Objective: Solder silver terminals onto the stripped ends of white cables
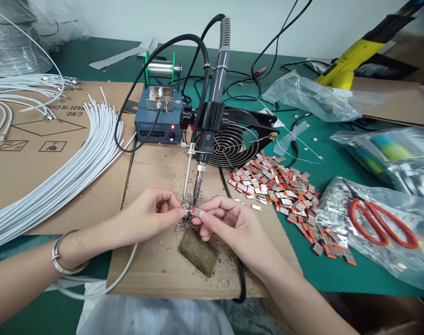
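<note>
Pinched under the tip of a soldering iron (198, 184) is a small orange-and-metal connector (195, 211), gripped by my right hand (229, 223) from the right. My left hand (159, 211) pinches the end of a white cable (130, 260) against the connector's left side; the cable trails down below my wrist. A thin metal feed tube (188, 174) comes down beside the iron, close to my left fingertips. Dark solder bits lie around the tip. A brown sponge block (198, 251) rests just below my hands on the cardboard (149, 274).
Behind stands a blue solder feeder (158, 123) with a solder reel (161, 70), beside a round fan (233, 144). White cables (82, 163) lie left. Many connectors (288, 195), a plastic bag (382, 232) and orange-handled scissors (382, 223) are right. A yellow tool (354, 56) is farther back.
</note>
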A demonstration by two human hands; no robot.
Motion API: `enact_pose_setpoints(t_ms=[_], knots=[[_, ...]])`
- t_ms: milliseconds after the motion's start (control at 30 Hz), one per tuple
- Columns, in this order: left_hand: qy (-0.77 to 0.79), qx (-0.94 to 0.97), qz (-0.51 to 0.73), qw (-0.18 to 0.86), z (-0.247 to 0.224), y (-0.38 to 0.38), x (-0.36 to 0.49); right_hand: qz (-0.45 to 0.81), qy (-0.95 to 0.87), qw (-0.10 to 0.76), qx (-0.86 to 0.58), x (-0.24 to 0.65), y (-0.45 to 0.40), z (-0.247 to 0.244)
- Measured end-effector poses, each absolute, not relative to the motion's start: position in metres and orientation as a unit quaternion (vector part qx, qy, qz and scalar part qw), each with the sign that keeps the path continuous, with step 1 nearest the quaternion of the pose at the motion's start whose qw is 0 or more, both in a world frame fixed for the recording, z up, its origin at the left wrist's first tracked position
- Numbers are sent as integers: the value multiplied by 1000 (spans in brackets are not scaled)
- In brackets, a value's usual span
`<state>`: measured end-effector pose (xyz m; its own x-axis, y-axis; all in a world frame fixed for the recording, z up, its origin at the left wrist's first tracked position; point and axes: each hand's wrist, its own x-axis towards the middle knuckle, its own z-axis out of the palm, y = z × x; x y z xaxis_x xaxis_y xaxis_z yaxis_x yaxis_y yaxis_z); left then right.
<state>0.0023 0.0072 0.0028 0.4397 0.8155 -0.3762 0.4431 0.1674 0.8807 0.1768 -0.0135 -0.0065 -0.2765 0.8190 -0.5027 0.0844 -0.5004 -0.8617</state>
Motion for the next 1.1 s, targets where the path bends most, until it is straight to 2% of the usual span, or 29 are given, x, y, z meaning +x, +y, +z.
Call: enact_pose_setpoints(t_ms=[1100], knots=[[509,628,169,564,6,6,0,673,-436,276,-530,182,-15,-9]])
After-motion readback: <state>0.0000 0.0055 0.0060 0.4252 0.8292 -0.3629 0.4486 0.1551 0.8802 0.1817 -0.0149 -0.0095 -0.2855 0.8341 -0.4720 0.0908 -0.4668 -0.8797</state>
